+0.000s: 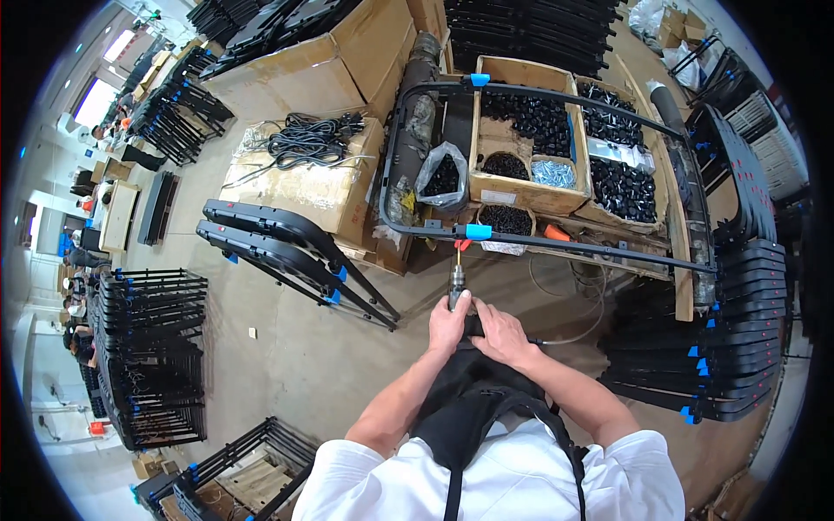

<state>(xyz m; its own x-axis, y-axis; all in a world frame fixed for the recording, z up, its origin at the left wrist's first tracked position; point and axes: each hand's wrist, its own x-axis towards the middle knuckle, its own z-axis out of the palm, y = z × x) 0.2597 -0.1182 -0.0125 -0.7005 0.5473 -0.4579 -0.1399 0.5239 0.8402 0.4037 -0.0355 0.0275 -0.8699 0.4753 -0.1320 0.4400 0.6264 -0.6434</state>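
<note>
Both my hands are wrapped round a power screwdriver point(458, 278) in front of my body. My left hand point(446, 326) grips its body just behind the silver front end, with the thumb on top. My right hand point(504, 335) closes round its rear part, and the palms hide most of the handle. Its bit points away from me at the near bar of a black tubular frame point(556, 244), close to a blue piece point(478, 232) on that bar. Whether the bit touches the bar, I cannot tell. The frame lies across wooden boxes and padded supports.
Under the frame are a wooden box point(521, 198) of black caps and screws, and a bag point(441, 176) of black parts. Black frames point(269, 230) lean at left; more frames point(730, 330) are stacked at right. A cable or hose point(580, 334) curves right of the tool. Cords point(304, 139) lie on a carton.
</note>
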